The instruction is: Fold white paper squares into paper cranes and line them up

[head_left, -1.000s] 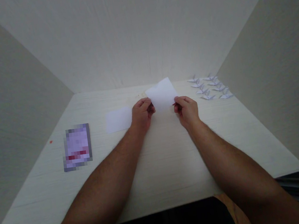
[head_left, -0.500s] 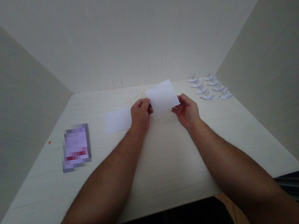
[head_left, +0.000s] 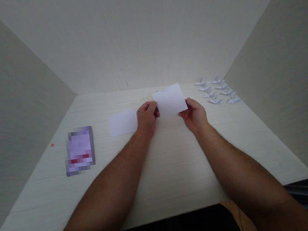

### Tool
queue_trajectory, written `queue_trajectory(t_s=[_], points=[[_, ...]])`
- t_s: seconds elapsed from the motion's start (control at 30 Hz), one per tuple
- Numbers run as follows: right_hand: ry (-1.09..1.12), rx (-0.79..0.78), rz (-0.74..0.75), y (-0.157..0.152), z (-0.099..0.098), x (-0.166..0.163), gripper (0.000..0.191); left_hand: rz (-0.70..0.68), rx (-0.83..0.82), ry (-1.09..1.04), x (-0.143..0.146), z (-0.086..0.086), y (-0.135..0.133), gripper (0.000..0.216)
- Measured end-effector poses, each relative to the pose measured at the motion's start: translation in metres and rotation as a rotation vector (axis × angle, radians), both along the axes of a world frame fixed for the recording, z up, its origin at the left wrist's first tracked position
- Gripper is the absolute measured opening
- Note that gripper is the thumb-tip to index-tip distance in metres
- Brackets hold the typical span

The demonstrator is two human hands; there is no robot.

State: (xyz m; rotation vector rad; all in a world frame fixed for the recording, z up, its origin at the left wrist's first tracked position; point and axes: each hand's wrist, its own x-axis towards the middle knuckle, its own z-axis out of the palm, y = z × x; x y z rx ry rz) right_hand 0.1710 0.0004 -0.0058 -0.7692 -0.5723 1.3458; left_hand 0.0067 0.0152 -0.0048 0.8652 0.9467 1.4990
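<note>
Between my hands a white sheet of paper (head_left: pixel 170 99) is held up, slightly tilted, above the table. My left hand (head_left: pixel 148 117) pinches its left edge between thumb and fingers. At the lower right corner, my right hand (head_left: pixel 194 113) is closed on the same sheet; some of its fingertips are hidden behind the paper. Another white sheet (head_left: pixel 122 123) lies flat on the table, its right end partly covered by my left hand.
Several folded paper cranes (head_left: pixel 220 91) stand in two rows at the back right. A purple object with a pixelated face (head_left: pixel 79 151) lies on the left, near a small orange speck (head_left: pixel 52 145). Pale walls enclose the white table (head_left: pixel 178 172) at the back and sides.
The whole view has shifted slightly. Both hands keep hold of the sheet, which sits at nearly the same tilt as before.
</note>
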Motion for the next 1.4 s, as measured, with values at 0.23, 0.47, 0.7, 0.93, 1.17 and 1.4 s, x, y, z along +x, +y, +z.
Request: queue_trajectory(t_s=[0.23,0.47,0.7,0.93,1.17,1.4], points=[[-0.022,0.029,0.003,0.001,-0.002,0.001,0.02,0.001,0.011,-0.006,0.0,0.0,0.0,0.015],[-0.176,0.046,0.021,-0.003,-0.003,-0.002,0.018,-0.017,0.019,-0.004,0.001,0.0,-0.001,0.016],[-0.3,0.117,0.073,-0.006,-0.004,-0.008,0.023,-0.083,0.081,0.029,0.002,-0.003,-0.001,0.016],[-0.433,0.138,0.028,-0.006,-0.007,-0.011,0.025,-0.096,0.075,0.058,0.003,-0.008,0.0,0.017],[-0.443,0.117,0.0,-0.007,-0.009,-0.01,0.032,-0.144,0.092,0.091,0.005,-0.009,-0.002,0.021],[-0.371,0.136,0.095,-0.008,-0.007,-0.012,0.05,-0.2,0.127,0.134,0.005,-0.008,-0.006,0.026]])
